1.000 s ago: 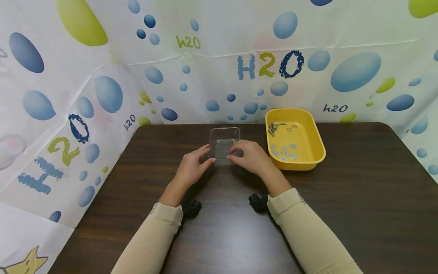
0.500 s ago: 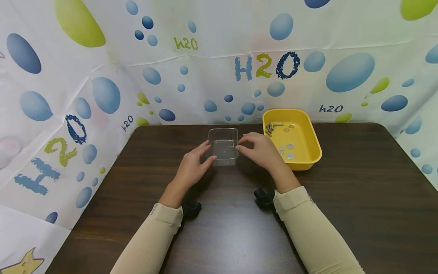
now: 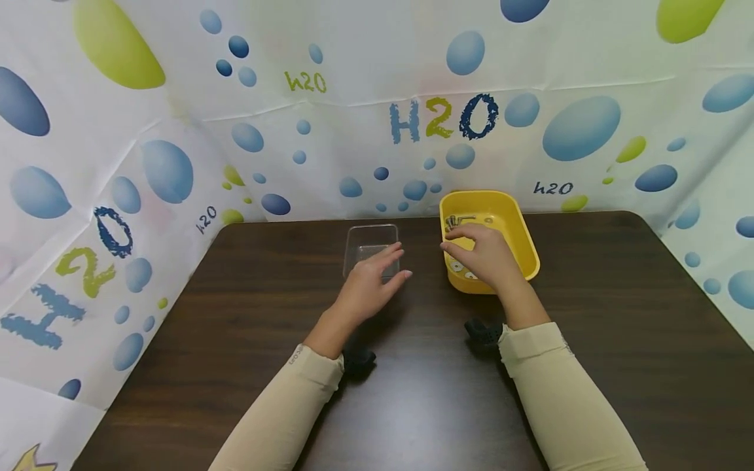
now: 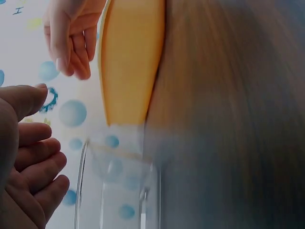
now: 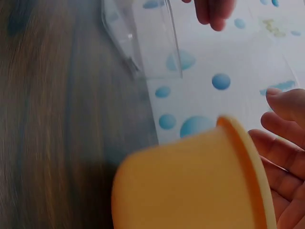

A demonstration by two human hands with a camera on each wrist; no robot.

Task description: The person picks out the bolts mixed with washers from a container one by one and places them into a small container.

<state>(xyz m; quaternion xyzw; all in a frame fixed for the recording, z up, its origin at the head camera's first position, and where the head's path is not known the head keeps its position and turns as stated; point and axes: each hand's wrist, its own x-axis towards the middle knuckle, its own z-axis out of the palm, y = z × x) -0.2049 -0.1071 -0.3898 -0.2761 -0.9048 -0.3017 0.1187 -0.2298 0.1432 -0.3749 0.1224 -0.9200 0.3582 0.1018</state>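
Observation:
A clear plastic box [image 3: 356, 247] stands near the back edge of the table, with a small shiny grey thing [image 4: 144, 205] showing through its wall; its kind is unclear. My left hand [image 3: 368, 288] hovers over the box's front right corner, fingers extended and holding nothing. To the right is a yellow tub [image 3: 524, 255], with screws [image 3: 452, 222] at its back left and flat metal washers [image 3: 456, 265] farther forward. My right hand [image 3: 489, 255] is above the tub, fingers bent loosely with thumb and fingertips apart. Nothing shows in its grasp, and it hides part of the tub's contents.
The dark wooden table [image 3: 412, 392] extends toward me and to both sides. A white sheet with blue and green drops [image 3: 330, 157] hangs behind it and along the left. Black wrist cameras [image 3: 359, 362] sit under both wrists.
My right hand has moved from the clear box rightward to over the yellow tub. My left hand has left the box's left side and shifted right, across its front. The view has turned slightly.

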